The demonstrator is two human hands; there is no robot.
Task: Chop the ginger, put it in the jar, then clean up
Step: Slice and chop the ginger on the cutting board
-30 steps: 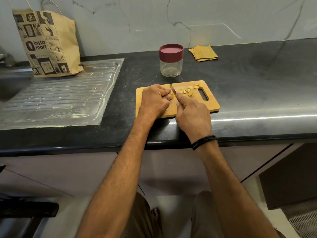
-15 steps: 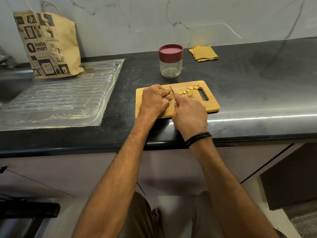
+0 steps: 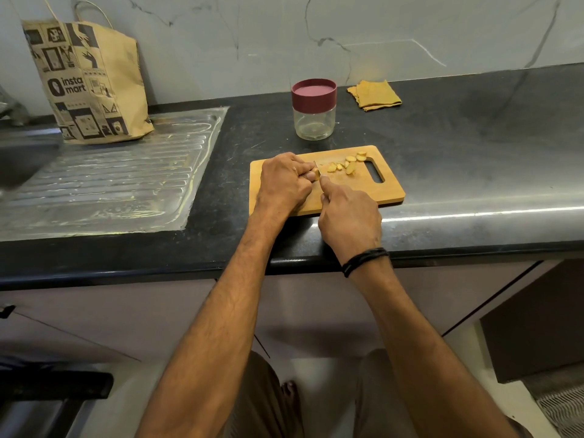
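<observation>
On the cutting board, the left hand is curling its fingers down to pin the hidden ginger stub, the right hand is gripping the knife for slicing, cut slices are lying at 2 o'clock, and the lidded jar is waiting at 12.

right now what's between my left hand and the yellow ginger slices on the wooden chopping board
The thin knife blade, held by the right hand, stands between the left hand and the yellow ginger slices, seen in the head view.
</observation>
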